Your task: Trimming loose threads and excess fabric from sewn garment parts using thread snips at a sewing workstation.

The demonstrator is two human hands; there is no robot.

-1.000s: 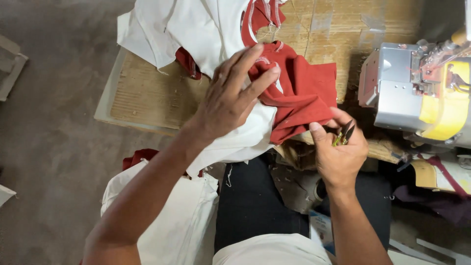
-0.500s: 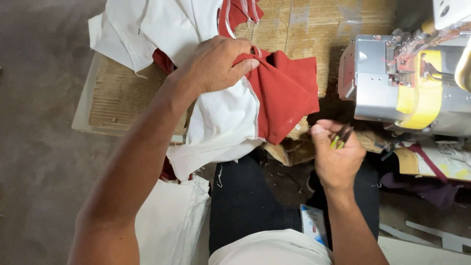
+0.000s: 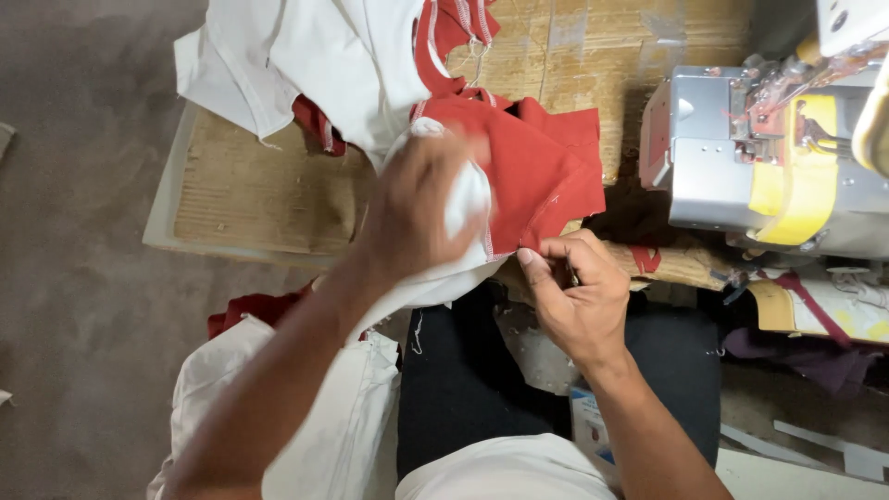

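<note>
A red and white garment (image 3: 542,171) lies bunched at the near edge of a worn wooden table (image 3: 259,199). My left hand (image 3: 417,213), blurred by motion, is closed on its white part and lifts it off the table. My right hand (image 3: 579,301) sits just below the garment's red corner. Its thumb and fingers pinch at the stitched hem. A small dark snipping tool (image 3: 574,276) shows only as a sliver between the closed fingers.
A grey sewing machine (image 3: 732,176) with a yellow part stands at the right. More white garments (image 3: 306,56) are heaped at the back of the table. White cloth (image 3: 306,417) and a red piece (image 3: 245,310) hang below my left arm. My dark-trousered lap (image 3: 472,389) is beneath.
My left hand has gone from pressing flat on the garment to gathering and lifting its white part toward me. My right hand has moved up to the red hem.
</note>
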